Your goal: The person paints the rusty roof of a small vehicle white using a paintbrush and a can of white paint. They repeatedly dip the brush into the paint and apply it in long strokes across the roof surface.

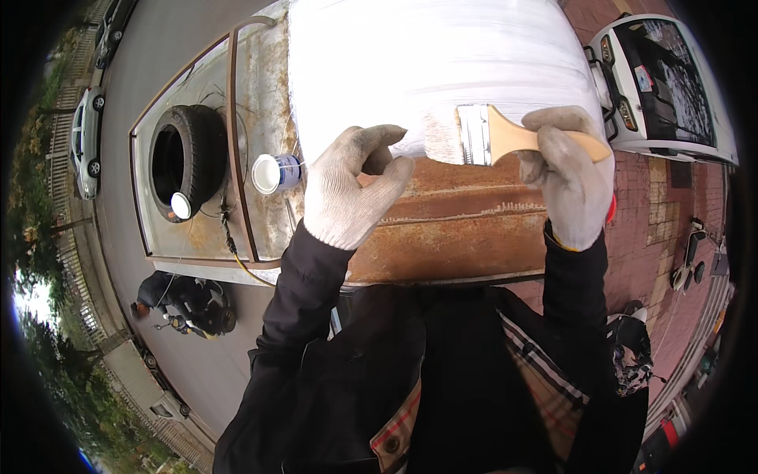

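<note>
In the head view, a wide paintbrush (509,136) lies sideways in front of me, with a wooden handle and white-coated bristles. My right hand (572,178), in a whitish knit glove, is closed around its handle. My gloved left hand (351,186) is nearest the bristle tips, thumb and fingers apart with nothing between them. Under both hands is a large metal surface: the far part is a fresh white painted area (434,63), the near part a bare rusty strip (450,237). Left of my left hand stands an open can of white paint (272,172).
A brown metal frame (234,142) edges the rusty platform at left, around a black tire (207,150) and a round white lid (181,206). A white vehicle (663,87) is parked at right on red paving. A person on a motorbike (185,304) is on the road at left.
</note>
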Tool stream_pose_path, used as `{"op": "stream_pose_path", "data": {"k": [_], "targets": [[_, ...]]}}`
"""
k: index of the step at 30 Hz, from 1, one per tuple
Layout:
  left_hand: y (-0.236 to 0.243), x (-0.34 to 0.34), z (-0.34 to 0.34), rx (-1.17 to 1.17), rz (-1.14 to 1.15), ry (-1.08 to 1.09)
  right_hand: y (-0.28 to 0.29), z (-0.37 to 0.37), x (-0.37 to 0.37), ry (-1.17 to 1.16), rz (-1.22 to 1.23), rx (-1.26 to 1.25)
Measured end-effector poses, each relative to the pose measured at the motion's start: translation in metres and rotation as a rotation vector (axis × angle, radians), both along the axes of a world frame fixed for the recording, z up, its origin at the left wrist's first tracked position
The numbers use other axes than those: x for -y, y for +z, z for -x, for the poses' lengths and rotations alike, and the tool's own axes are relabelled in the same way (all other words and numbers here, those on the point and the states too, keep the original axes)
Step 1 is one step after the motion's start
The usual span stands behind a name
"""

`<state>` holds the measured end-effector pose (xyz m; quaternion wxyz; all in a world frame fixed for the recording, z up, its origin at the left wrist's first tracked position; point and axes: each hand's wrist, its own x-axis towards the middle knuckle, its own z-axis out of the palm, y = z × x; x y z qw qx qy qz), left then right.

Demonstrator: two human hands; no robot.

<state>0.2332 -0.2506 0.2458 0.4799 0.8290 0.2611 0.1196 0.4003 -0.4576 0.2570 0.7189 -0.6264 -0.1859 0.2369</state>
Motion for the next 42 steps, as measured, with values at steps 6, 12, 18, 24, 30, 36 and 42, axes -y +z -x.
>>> {"op": "stream_pose_path", "data": {"k": [6,12,18,24,30,36,42], "targets": [[-0.010,-0.023,0.031,0.004,-0.052,0.001,0.012,0.020,-0.030,0.112,0.051,-0.004],[-0.016,-0.029,0.044,0.109,-0.008,0.049,0.019,0.036,-0.048,0.151,0.123,0.013],[-0.017,-0.037,0.058,0.116,0.029,0.172,0.017,0.039,-0.048,0.115,0.069,0.055],[-0.059,-0.073,0.142,0.215,0.024,0.435,0.005,0.033,-0.043,-0.018,0.118,0.077],[-0.130,-0.213,0.307,-0.216,-0.088,1.119,-0.018,0.032,-0.042,-0.122,0.279,0.115],[-0.249,-0.213,0.293,-0.667,-0.113,0.909,-0.056,0.087,-0.085,0.193,0.229,0.091],[-0.250,-0.216,0.281,-0.623,-0.081,0.959,-0.113,0.123,-0.175,0.257,0.380,0.419]]}}
